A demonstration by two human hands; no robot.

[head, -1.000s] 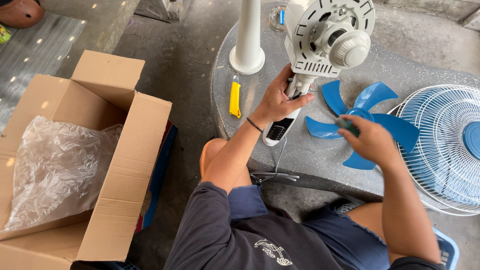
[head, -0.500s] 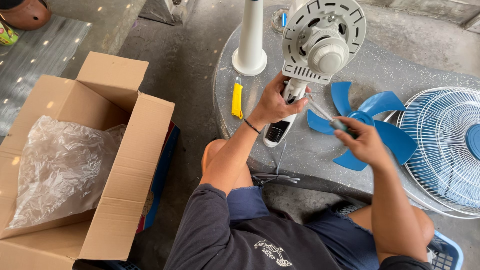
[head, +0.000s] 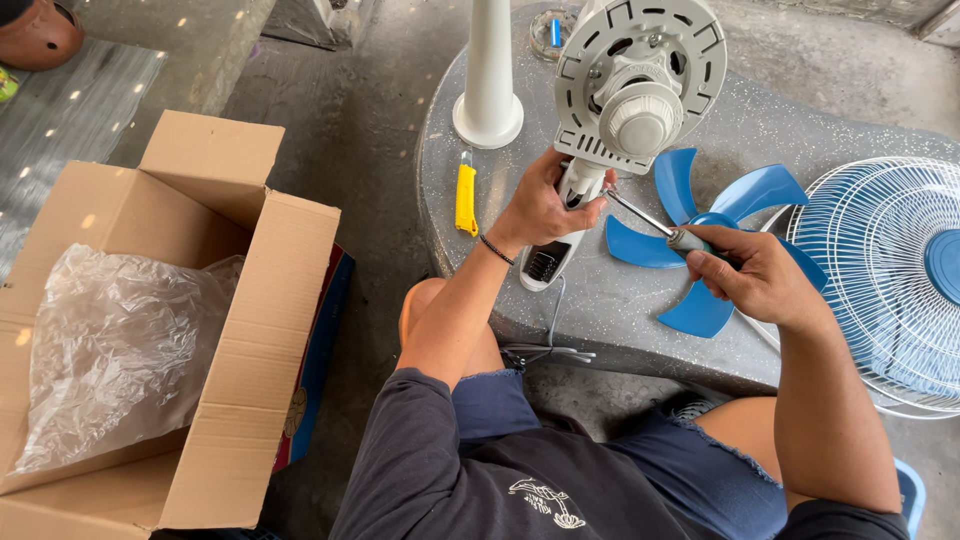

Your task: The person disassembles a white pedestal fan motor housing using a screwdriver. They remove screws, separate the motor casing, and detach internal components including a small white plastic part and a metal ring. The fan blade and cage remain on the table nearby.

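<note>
box: we see an open corrugated cardboard box [head: 200, 330] on the concrete floor at far left, flaps up, crumpled clear plastic bag [head: 110, 340] inside.
table: rounded grey speckled stone table [head: 640, 310], smooth top, right of the box.
yellow tool: small yellow plastic utility knife [head: 466, 200] flat on the table, long axis running away from us, just below the pole base.
pole: white plastic stand pole [head: 489, 70] upright on a flared round base.
left hand: our left hand [head: 545, 205] is clenched around the neck of the fan motor housing [head: 635, 85], fingers wrapped, thumb on top.
fan motor housing: off-white moulded plastic, round slotted rear guard plate with a domed motor cap in the middle, face turned up toward us. Its neck and control foot run down toward us; long axis goes from near table edge to far side, tilted up off the table.
screwdriver: thin bright metal shaft, grey handle, screwdriver [head: 660, 228]. Long axis diagonal; tip points up-left at the base of the housing just by our left fingers, handle lower right.
right hand: our right hand [head: 750, 280] grips the screwdriver handle, fingers closed around it.
blade: translucent blue plastic fan blade [head: 710, 235], curved paddles, lying flat under the right hand.
grille: white wire fan grille [head: 890, 280] with a blue centre disc, at far right, overhanging the table edge.
</note>
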